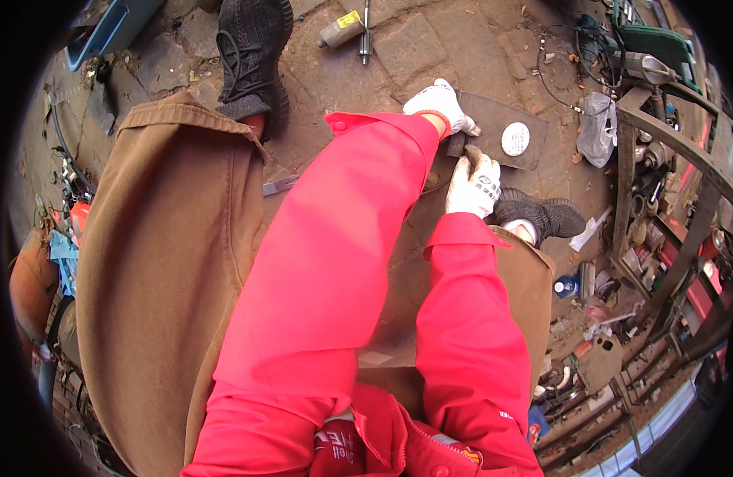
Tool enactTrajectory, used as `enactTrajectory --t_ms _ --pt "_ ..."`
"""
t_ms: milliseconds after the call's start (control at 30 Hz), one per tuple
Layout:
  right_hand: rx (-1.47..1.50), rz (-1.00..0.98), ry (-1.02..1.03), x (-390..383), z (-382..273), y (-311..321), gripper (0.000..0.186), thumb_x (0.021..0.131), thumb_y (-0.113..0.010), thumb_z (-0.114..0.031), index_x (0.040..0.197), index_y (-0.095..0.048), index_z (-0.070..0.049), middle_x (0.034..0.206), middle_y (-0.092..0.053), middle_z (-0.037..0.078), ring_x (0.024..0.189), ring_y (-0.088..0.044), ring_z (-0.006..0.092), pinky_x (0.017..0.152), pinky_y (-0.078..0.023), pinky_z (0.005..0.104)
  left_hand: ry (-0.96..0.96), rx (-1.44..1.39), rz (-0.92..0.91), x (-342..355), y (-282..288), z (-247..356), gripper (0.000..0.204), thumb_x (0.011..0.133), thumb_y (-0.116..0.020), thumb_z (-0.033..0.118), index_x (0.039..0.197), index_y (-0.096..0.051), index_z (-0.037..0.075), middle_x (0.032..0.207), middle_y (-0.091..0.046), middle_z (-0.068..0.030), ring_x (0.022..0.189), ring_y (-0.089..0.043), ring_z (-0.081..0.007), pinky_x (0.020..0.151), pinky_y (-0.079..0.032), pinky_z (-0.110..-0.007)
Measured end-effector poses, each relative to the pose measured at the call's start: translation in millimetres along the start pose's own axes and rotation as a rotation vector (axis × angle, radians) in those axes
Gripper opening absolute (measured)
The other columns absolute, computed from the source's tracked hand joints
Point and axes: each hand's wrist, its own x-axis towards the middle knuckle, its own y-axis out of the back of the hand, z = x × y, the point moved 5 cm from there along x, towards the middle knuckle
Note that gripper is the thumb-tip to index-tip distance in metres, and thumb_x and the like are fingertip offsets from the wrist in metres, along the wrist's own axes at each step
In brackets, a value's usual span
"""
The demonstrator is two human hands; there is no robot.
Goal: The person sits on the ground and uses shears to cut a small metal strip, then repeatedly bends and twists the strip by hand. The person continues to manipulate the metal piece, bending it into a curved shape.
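Observation:
Both my hands wear white work gloves with dark print and grimy fingertips. My left hand [439, 105] is closed above a dark flat plate [486, 111] on the paving; its grip is partly hidden. Just below it, my right hand [474, 188] pinches with thumb and fingers at a small dark block [456, 145] by the plate's left edge. A white round disc [515, 139] with faint print lies on the plate, right of both hands.
A grey cylinder with a yellow label [341, 30] and a metal rod [366, 36] lie ahead. At right stand a metal frame [676, 135], a plastic bag [596, 131], a cabled tool [593, 40] and scattered scrap. A blue bin [112, 33] sits far left. My shoes [251, 60] flank the work.

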Motion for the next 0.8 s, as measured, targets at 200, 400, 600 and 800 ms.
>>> enactTrajectory --t_ms 200,400,600,800 --pt "-0.012 0.013 0.015 -4.8 2.6 -1.3 0.025 0.09 -0.061 -0.017 0.113 -0.069 -0.014 0.104 -0.063 0.014 0.092 -0.066 0.0314 0.08 -0.053 0.0415 0.016 -0.008 0.009 0.1 0.8 -0.1 0.113 0.06 -0.084 0.063 0.133 -0.042 -0.012 0.125 -0.061 -0.0274 0.118 -0.061 -0.036 0.097 -0.049 -0.038" --pt "-0.023 0.025 0.041 -8.4 5.0 -3.5 0.025 0.088 -0.062 -0.014 0.113 -0.069 -0.014 0.101 -0.064 0.012 0.087 -0.066 0.031 0.077 -0.054 0.0412 0.013 -0.002 -0.001 -0.1 0.3 0.3 0.112 0.06 -0.084 0.063 0.133 -0.042 -0.011 0.126 -0.061 -0.0274 0.118 -0.06 -0.0364 0.098 -0.049 -0.039" --pt "-0.051 0.064 0.082 -11.1 2.4 -1.7 0.024 0.087 -0.063 -0.013 0.111 -0.07 -0.014 0.1 -0.064 0.011 0.086 -0.066 0.0301 0.075 -0.054 0.0404 0.035 0.009 -0.008 -3.5 2.1 1.9 0.11 0.061 -0.084 0.062 0.132 -0.042 -0.011 0.124 -0.062 -0.0277 0.116 -0.062 -0.0362 0.097 -0.049 -0.038" --pt "-0.024 0.066 0.046 -7.3 3.4 0.5 0.023 0.087 -0.063 -0.013 0.109 -0.07 -0.013 0.099 -0.064 0.011 0.085 -0.066 0.0299 0.075 -0.054 0.0401 -0.03 -0.024 0.022 -19.5 -7.5 -0.4 0.103 0.063 -0.083 0.056 0.13 -0.039 -0.009 0.122 -0.063 -0.0279 0.113 -0.064 -0.0358 0.095 -0.05 -0.038"
